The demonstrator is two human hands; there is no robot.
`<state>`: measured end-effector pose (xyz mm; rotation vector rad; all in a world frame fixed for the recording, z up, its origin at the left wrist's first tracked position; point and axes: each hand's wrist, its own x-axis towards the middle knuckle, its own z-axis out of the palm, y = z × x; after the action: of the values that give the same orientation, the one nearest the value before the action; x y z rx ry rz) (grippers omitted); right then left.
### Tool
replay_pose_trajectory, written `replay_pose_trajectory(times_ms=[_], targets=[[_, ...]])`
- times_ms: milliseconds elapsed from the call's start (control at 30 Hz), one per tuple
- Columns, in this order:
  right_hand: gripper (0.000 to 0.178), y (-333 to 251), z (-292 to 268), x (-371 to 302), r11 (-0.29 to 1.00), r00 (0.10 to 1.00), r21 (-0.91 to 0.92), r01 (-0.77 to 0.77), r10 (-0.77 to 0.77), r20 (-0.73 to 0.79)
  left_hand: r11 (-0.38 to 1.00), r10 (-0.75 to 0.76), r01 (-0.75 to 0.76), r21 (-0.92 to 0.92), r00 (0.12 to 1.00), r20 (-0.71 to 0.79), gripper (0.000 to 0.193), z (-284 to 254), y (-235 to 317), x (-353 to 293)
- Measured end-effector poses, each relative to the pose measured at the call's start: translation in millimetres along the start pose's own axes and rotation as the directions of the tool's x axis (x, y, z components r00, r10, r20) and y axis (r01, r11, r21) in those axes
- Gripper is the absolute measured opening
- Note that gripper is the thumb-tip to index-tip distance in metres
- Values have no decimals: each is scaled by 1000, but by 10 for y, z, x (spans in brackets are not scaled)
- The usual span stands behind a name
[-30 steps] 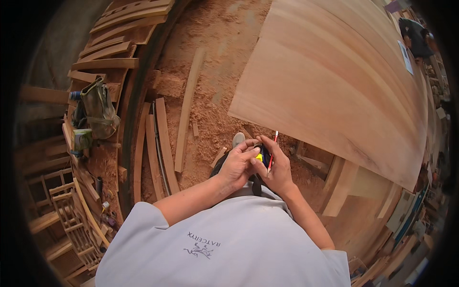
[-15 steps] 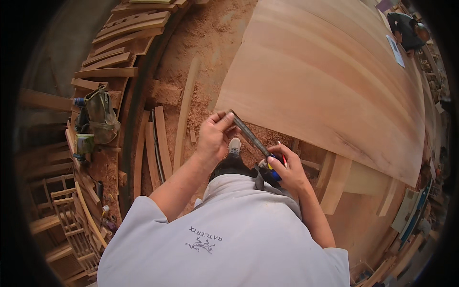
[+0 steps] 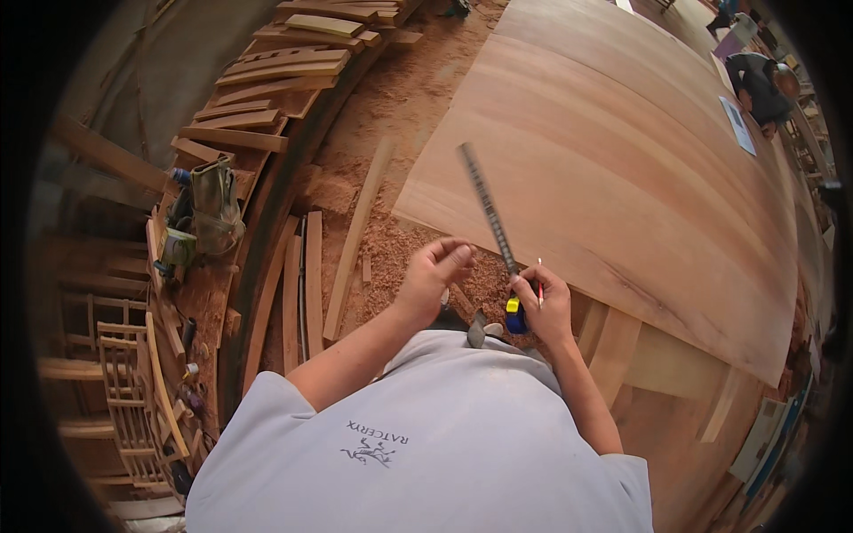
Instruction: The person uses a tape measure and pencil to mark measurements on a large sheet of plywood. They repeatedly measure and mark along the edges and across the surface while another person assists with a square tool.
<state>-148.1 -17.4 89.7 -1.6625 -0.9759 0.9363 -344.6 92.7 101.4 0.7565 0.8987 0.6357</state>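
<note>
My right hand (image 3: 546, 309) grips a blue and yellow tape measure (image 3: 514, 316), with a red and white pen-like stick (image 3: 540, 282) also between its fingers. From the case the dark marked blade (image 3: 486, 202) sticks out, slanting up and away to the left, its far end over the large wooden sheet (image 3: 595, 160). Left of the blade and apart from it, my left hand (image 3: 433, 282) is raised with its fingers curled and the thumb against them. Nothing shows in that hand.
Wood shavings (image 3: 382, 253) cover the floor around long planks (image 3: 360, 235). At left, a bag (image 3: 216, 209) rests by stacked boards (image 3: 284, 67) and slatted wooden frames (image 3: 124, 391). Another person (image 3: 760, 89) is at the sheet's far right, near a paper (image 3: 737, 124).
My left hand has let go of the blade's end. The blade now points more steeply away from me, swung up over the sheet, while my right hand still holds the case.
</note>
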Motion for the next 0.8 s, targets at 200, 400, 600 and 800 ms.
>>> replay_pose_trajectory(times_ms=[200,400,600,800], targets=[[14,-160,224,-68,989,992,108,101,-91,-88,989,-105,119,-84,982,155,44,282,-513,-202],[13,-157,363,-104,984,992,131,119,-112,-61,996,-92,93,9,960,265,42,64,-447,-144],[22,-100,233,172,951,955,298,-88,165,-245,757,-328,6,654,869,371,25,-562,77,58],[25,367,265,407,909,883,365,-200,329,-336,444,-496,-103,890,799,340,25,-1306,604,975]])
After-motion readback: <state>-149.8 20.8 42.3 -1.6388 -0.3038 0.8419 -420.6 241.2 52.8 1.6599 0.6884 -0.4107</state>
